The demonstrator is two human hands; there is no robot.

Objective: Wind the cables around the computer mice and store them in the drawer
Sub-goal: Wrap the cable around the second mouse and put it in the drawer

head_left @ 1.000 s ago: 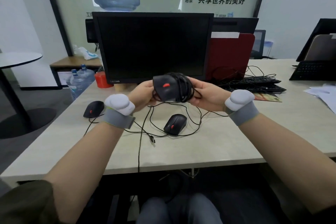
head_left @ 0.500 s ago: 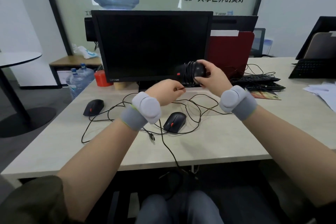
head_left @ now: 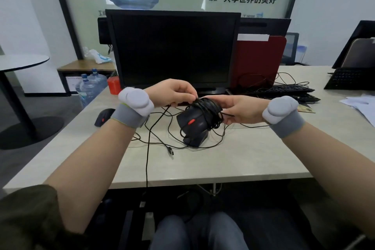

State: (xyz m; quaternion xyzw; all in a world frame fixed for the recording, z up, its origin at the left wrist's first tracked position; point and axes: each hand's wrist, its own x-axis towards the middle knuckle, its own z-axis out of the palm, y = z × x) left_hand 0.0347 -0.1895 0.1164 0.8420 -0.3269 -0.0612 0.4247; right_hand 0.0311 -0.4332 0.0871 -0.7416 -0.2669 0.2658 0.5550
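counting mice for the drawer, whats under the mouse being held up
Directly below the held mouse another black mouse rests on the desk, amid loose cable. The held mouse hides most of it; only its near end shows. Its wheel and cable exit are covered.

Single head-worn wide-angle view, facing forward and down over desk (head_left: 233, 160); close on forearms, monitor (head_left: 172, 48) beyond.

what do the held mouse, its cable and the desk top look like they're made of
Mouse: looks like matte black plastic with a red wheel, only dull reflections.
Cable: thin black cord, likely rubber or PVC jacket; it coils tightly around the body.
Desk: pale, smooth, low sheen; probably laminate, can't be sure.
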